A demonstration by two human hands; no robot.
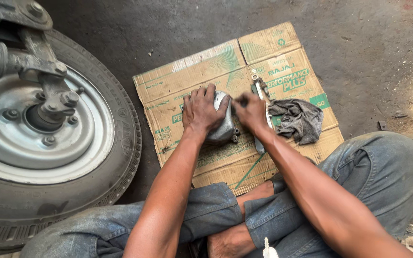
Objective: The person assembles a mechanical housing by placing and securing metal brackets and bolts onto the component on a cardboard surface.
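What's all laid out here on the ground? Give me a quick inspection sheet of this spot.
Surface: flattened cardboard on a dusty concrete floor.
Job's things: grey metal part on the cardboard, with bolts at its right edge.
Clutter: grey rag and a wrench to the right of the part.
Hands: left hand grips the top of the part; right hand is closed against its right side, and what it holds cannot be told.
Cables: nothing seen.
Surroundings: wheel with a metal arm bolted at its hub on the left; the person sits cross-legged in jeans; stones at the right edge.
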